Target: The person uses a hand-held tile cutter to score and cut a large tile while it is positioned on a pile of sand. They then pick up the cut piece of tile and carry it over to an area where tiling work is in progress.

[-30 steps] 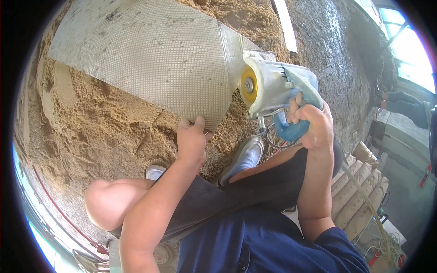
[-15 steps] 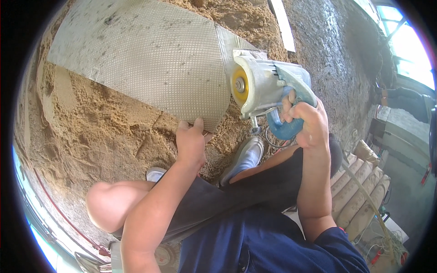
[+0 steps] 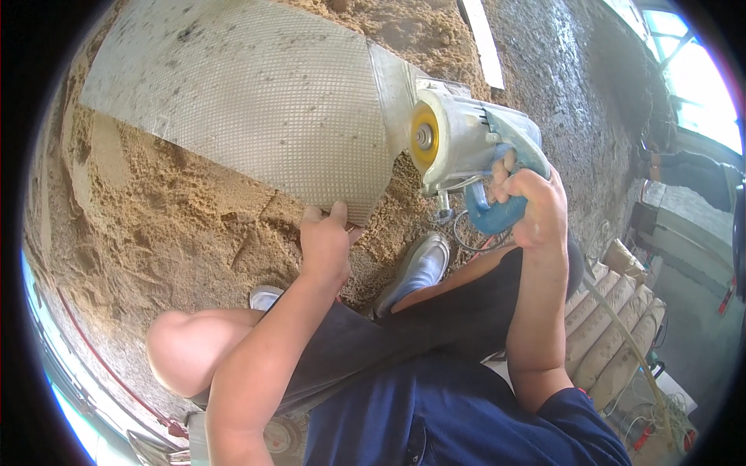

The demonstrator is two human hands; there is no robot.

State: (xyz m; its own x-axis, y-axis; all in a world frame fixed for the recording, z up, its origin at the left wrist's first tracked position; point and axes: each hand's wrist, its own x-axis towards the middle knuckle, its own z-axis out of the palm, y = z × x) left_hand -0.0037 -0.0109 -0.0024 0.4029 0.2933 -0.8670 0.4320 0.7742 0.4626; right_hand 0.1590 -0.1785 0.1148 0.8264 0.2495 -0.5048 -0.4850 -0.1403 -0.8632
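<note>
My left hand (image 3: 325,241) is closed on the lower edge of a pale tile (image 3: 241,101) with a fine square grid pattern, which lies on loose sand (image 3: 179,186). My right hand (image 3: 531,202) grips the blue handle of a white power saw (image 3: 466,132) with a yellow disc on its near side. The saw sits over the tile's right corner, where a smoother pale strip shows. The underside of the saw is hidden.
My shoes (image 3: 416,272) and bent legs are below the tile. Stacked bags (image 3: 610,326) and cables lie at lower right. A white strip (image 3: 486,43) lies above the saw. Another person's legs (image 3: 684,171) appear at right, near a bright window (image 3: 695,78).
The saw and my right hand shifted a little left by half a second ago and have since moved back to the right. My left hand has stayed in place on the tile.
</note>
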